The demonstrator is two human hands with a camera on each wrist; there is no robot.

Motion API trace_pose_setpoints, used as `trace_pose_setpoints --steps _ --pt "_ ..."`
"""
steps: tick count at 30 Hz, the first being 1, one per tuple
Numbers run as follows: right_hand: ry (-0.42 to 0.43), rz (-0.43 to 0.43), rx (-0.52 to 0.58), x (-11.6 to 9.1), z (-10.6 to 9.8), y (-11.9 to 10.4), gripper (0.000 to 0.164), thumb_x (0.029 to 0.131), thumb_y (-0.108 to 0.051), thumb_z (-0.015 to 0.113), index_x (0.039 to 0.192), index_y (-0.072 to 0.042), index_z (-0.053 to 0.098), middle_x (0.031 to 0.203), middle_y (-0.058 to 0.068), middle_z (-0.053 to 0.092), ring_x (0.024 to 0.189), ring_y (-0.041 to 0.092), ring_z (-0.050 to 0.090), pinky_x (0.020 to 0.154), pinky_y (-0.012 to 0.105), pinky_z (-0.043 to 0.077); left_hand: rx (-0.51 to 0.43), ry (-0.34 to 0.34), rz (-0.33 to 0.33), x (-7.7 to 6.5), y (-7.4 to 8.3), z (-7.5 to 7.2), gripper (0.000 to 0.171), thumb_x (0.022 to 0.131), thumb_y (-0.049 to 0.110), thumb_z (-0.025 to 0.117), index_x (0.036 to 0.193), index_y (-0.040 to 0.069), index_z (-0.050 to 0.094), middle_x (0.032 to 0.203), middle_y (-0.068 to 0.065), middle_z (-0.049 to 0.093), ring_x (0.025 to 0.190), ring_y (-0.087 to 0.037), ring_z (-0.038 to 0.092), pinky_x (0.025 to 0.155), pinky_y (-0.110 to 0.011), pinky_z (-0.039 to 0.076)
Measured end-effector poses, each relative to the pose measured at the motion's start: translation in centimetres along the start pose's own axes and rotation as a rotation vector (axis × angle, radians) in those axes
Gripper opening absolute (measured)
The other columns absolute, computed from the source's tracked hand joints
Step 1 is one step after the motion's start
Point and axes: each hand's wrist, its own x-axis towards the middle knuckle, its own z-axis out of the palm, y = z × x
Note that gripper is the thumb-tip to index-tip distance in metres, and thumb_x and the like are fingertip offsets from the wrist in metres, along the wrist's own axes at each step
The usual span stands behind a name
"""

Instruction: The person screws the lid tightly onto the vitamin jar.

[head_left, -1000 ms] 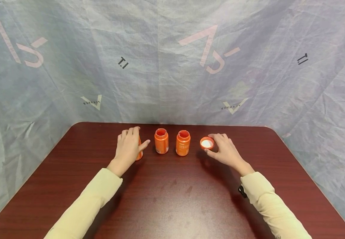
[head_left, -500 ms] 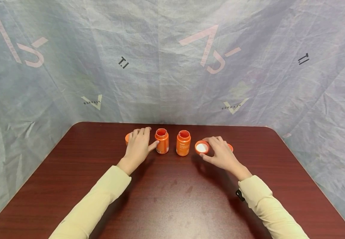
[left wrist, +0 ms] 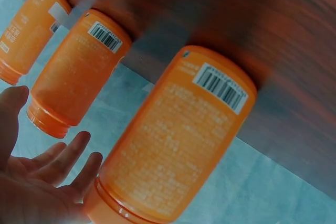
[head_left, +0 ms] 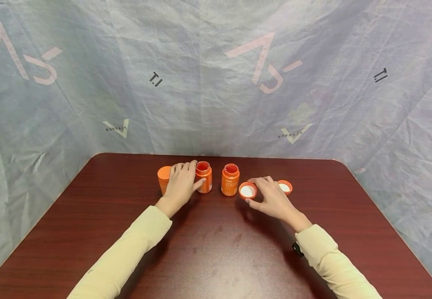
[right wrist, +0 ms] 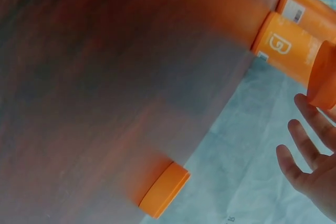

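My left hand (head_left: 180, 182) reaches toward an uncapped orange bottle (head_left: 205, 185). In the left wrist view its thumb and fingers are spread near that bottle's threaded neck (left wrist: 47, 121), apparently without touching. Just left of the hand stands a capped orange bottle (head_left: 163, 176), partly hidden by it in the head view. With thumb and fingers, my right hand (head_left: 273, 200) pinches an orange lid (head_left: 247, 190), its white inside facing up. Near that lid stands a second uncapped orange bottle (head_left: 230, 185). Both uncapped bottles are upright.
Another orange lid (head_left: 286, 183), white inside up, lies on the table behind the right hand. The dark red-brown table (head_left: 216, 249) ends at a grey cloth backdrop (head_left: 208, 91) at the back and sides.
My left hand has moved right, off the capped bottle and over to the left uncapped bottle. My right hand has carried the lid left, toward the bottles, uncovering the other lid behind it.
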Motion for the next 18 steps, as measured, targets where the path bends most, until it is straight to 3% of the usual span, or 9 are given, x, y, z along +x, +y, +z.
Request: trace_pose_setpoints --steps 18 --pt "-0.004 -0.042 0.003 -0.2 0.7 -0.9 0.050 0.072 -0.036 0.072 0.113 -0.010 0.058 0.107 0.001 0.062 0.099 0.021 0.051 0.077 0.038 0.039 0.018 -0.023 -0.016 1.0 0.7 1.1 0.062 0.085 0.041 0.060 0.129 0.001 0.044 0.111 -0.015 0.058 0.103 -0.033 0.050 0.093 -0.047 0.034"
